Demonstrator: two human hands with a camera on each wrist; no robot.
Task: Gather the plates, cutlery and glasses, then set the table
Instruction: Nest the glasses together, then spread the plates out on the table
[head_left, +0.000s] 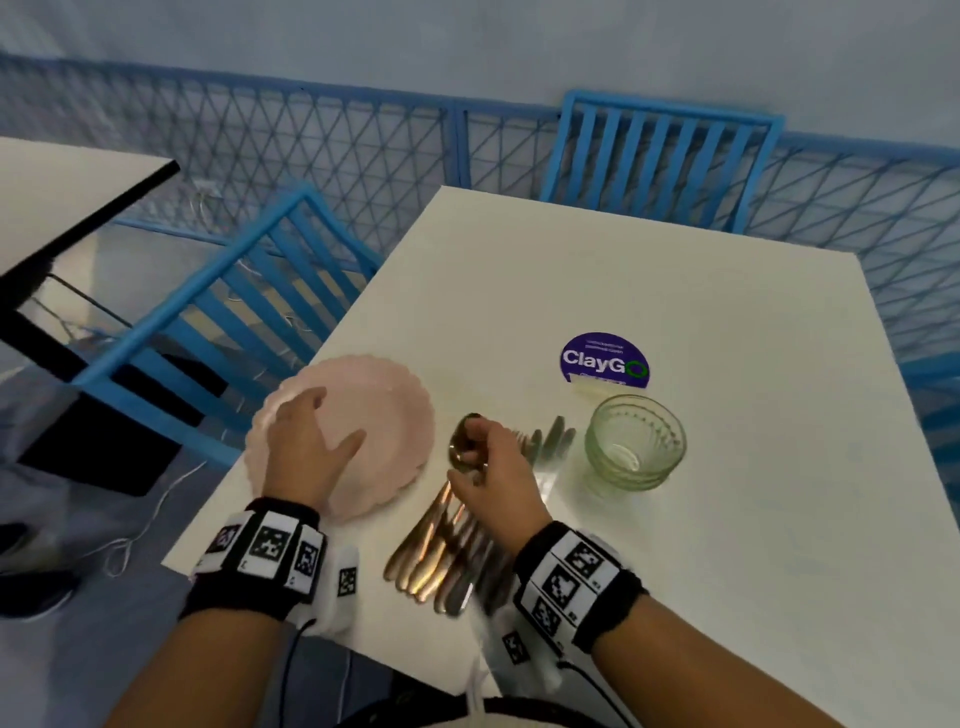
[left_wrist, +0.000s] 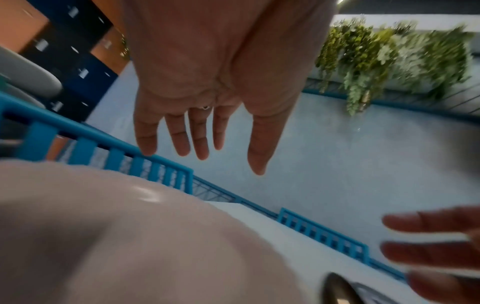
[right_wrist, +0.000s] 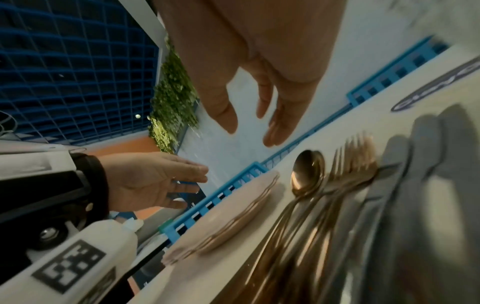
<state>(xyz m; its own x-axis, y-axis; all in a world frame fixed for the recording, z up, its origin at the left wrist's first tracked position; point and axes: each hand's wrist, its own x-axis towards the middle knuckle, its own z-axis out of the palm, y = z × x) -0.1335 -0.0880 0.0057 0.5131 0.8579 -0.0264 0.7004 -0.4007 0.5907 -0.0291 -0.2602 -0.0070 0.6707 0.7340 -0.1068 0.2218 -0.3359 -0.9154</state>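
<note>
A stack of pink scalloped plates lies at the near left of the white table. My left hand hovers over the stack with straight, spread fingers and holds nothing. A bundle of gold cutlery lies beside the plates: spoons, forks and knives. My right hand is just above the spoon bowls, loosely bent, with nothing between thumb and fingers. Stacked green glasses stand to the right.
A purple ClayGo sticker marks the table beyond the glasses. Blue slatted chairs stand at the left side and the far end. A second table is at the far left, and a blue mesh fence runs behind.
</note>
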